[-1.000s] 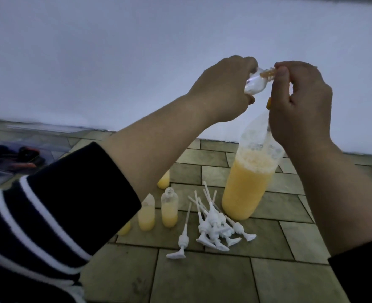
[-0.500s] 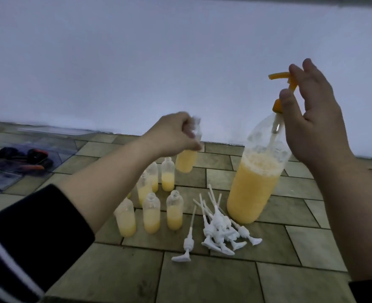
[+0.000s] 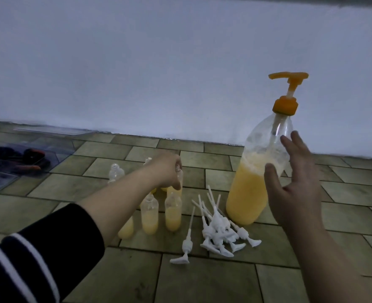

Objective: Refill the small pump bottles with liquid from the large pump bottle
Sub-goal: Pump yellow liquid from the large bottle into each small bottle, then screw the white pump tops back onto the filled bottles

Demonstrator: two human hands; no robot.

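Since half a sec ago the left hand has dropped from mid-air down to the cluster of small bottles on the tiled floor, and the right hand has come off the orange pump head, which now stands clear w/ its stem up.

Left hand: fingers curled round the neck of one small bottle, holding it upright among the others; can't tell whether its base touches the floor. That bottle has yellow liquid in its lower part. Nearer the person than that hand stand more small bottles, all open-topped, partly filled w/ the same yellow liquid. One clear small bottle stands to the left of the hand, apparently empty.

Right hand: open, fingers spread and relaxed, holding nothing, palm turned toward the large pump bottle, just beside it; contact not clear. Large bottle stands upright on the floor, roughly half full of yellow liquid, froth on top.

Between the two hands, on the floor, lies a heap of white pump tops w/ their dip tubes pointing away; one pump top lies apart, just left of the heap.

Far left of the left hand: a clear plastic tray w/ dark items in it.
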